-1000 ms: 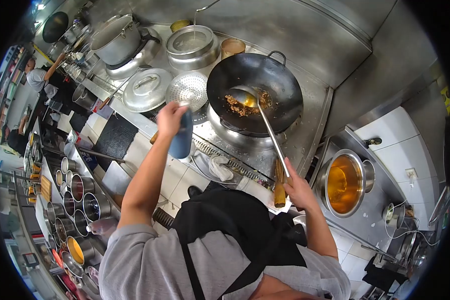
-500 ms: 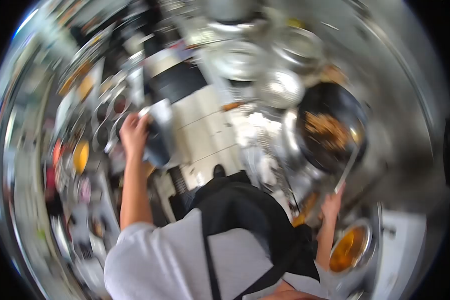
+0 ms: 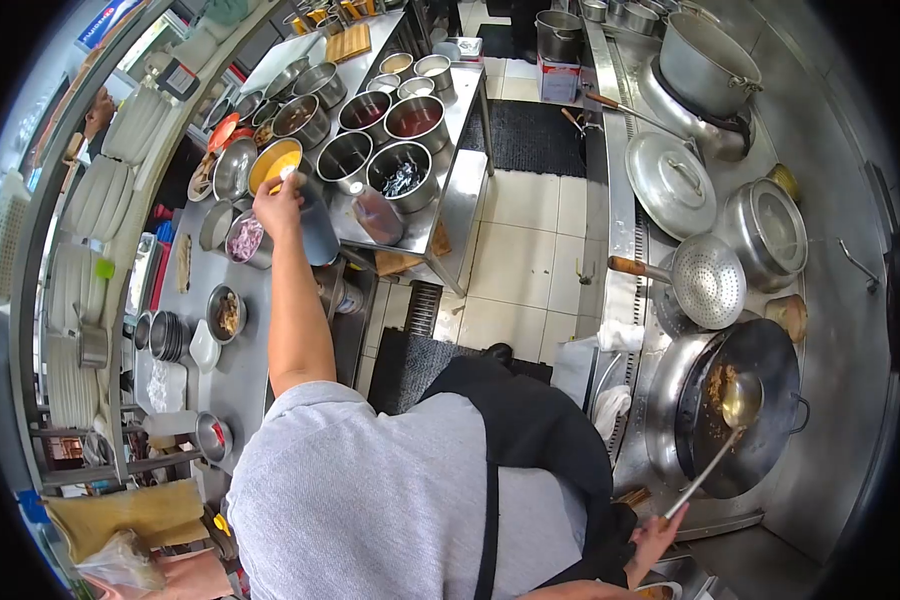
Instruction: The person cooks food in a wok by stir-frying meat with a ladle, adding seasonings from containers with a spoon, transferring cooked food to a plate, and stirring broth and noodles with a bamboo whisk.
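Observation:
My left hand [image 3: 278,208] reaches over the prep counter with its fingers closed around a white-topped thing [image 3: 288,173]; the rest of that thing is hidden. Just beside this hand stands a tall dark blue-grey container [image 3: 317,232]. A metal pot of orange-yellow contents [image 3: 275,162] lies right behind my fingers. At the lower right, my right hand [image 3: 657,540] grips the handle of a long ladle [image 3: 710,467]. The ladle's bowl rests inside the black wok [image 3: 770,450], looking shiny and yellowish. Brown food bits [image 3: 718,390] cling to the wok near it.
Several metal pots [image 3: 418,118] and a squeeze bottle [image 3: 377,216] crowd the left table. On the stove side lie a perforated skimmer [image 3: 708,281], a domed lid [image 3: 670,185] and a big stockpot [image 3: 710,55]. A tiled floor aisle [image 3: 520,250] runs between. Stacked plates [image 3: 75,380] fill the left shelf.
The view has swung and is sharper now. The ladle's bowl has shifted within the wok, where less brown food shows. My left hand now appears among the pots on the counter.

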Tool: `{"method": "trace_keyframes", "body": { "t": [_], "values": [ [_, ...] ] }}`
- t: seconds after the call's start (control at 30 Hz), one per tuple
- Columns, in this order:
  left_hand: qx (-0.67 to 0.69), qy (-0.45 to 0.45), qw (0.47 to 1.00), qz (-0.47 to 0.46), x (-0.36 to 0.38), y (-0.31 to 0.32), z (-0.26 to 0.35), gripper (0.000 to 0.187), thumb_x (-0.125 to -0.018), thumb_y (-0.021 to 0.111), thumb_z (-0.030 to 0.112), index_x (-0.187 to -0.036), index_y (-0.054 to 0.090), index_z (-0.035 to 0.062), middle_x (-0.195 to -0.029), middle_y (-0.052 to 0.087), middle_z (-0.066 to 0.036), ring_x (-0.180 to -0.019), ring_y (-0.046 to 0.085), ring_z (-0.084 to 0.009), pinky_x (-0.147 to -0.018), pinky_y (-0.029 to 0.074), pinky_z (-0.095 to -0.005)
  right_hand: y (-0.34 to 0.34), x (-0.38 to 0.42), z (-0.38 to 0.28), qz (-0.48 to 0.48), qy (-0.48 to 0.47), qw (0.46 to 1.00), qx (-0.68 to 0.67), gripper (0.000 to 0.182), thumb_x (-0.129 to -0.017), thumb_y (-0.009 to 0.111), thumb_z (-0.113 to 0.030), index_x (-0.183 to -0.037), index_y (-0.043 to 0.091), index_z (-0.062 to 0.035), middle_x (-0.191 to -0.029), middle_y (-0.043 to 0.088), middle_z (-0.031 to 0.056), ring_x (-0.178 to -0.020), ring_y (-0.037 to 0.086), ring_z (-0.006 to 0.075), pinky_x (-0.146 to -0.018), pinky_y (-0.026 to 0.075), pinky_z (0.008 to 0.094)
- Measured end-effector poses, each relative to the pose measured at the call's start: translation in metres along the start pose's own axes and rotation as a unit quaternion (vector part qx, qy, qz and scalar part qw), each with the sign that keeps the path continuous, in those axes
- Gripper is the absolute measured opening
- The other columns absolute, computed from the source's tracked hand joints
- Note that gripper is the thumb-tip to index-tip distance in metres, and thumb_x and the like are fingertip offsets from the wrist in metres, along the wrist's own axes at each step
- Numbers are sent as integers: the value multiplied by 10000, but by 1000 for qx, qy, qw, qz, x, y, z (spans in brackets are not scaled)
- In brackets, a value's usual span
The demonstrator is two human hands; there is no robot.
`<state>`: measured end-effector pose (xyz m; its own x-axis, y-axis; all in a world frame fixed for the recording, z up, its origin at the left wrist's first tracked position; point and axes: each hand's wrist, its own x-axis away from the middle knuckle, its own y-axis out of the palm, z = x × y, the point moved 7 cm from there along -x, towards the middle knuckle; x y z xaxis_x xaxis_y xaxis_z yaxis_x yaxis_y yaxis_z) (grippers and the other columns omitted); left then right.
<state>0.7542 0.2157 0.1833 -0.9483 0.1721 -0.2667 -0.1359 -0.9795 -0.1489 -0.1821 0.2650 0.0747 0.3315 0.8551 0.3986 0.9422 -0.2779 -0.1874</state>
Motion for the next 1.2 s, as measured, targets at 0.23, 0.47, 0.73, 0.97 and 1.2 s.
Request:
{"method": "trace_keyframes", "body": {
  "t": [0.23,0.47,0.73,0.97,1.2],
  "values": [
    [-658,215,710,-125,-101,24,-141,316,-867,629,305,-1041,702,52,-988,714,-109,-858,681,-220,-779,534,-361,24,-30,47,79,77,964,-243,712,-878,529,-23,-1503,248,-218,-968,565,84,-565,510,124,-435,428,264],
    [-98,-61,991,65,-108,36,-228,518,-743,810,417,-932,678,-47,-834,725,-122,-757,697,-201,-682,553,-351,78,-5,-50,54,109,965,-231,834,-878,528,-6,-1547,119,-289,-686,490,38,-475,474,129,-427,419,279],
    [-288,-30,957,30,-73,23,-210,441,-814,754,398,-1072,651,56,-1024,717,-87,-847,684,-249,-736,547,-360,32,-69,-58,258,126,955,67,853,-863,529,-15,-1554,80,-237,-708,522,66,-478,506,151,-445,448,325],
    [-240,-116,958,-105,5,-2,-257,553,-851,683,395,-1261,535,55,-1148,616,-146,-1054,585,-287,-832,517,-385,40,4,-21,87,171,836,515,839,-872,543,-135,-1525,74,-378,-1067,641,263,-897,631,441,-797,481,536],
    [-442,-90,557,-698,273,114,-371,549,-817,708,368,-1243,553,58,-922,639,-128,-862,608,-243,-748,523,-393,31,77,-65,125,134,805,564,788,-881,529,-123,-1524,148,-374,-1021,642,223,-853,647,404,-754,495,512]
  ]
}}
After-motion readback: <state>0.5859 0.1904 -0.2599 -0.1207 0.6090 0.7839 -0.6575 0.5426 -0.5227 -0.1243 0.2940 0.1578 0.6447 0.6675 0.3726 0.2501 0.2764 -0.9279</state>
